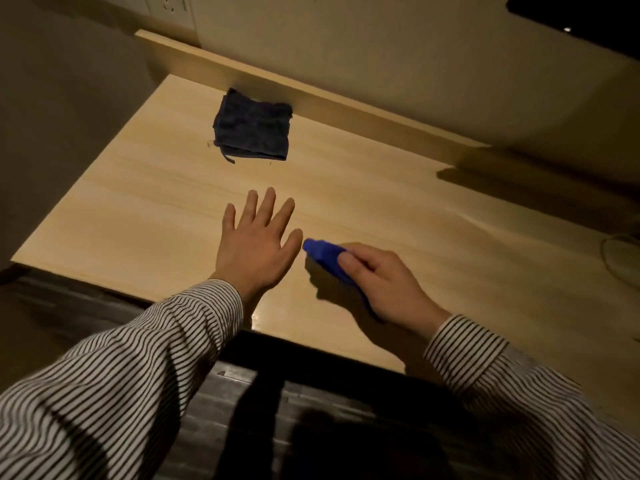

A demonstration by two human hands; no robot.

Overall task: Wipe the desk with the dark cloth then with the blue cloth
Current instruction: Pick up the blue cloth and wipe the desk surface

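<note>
Dark navy cloth (252,125), bright blue cloth (325,255), black-and-white striped sleeves (145,358), pale wood desk (398,216).

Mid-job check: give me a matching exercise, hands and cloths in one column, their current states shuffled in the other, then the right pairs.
Things:
1. Folded dark navy terry cloth
2. Bright blue cloth
3. Left hand
4. Right hand

States:
A. Closed in a grip on a cloth
B. Open, fingers spread, holding nothing
C. Lying untouched near the back rail of the light wooden desk
D. Bunched up inside a hand, low over the desk

Pairs: 1-C, 2-D, 3-B, 4-A
</note>
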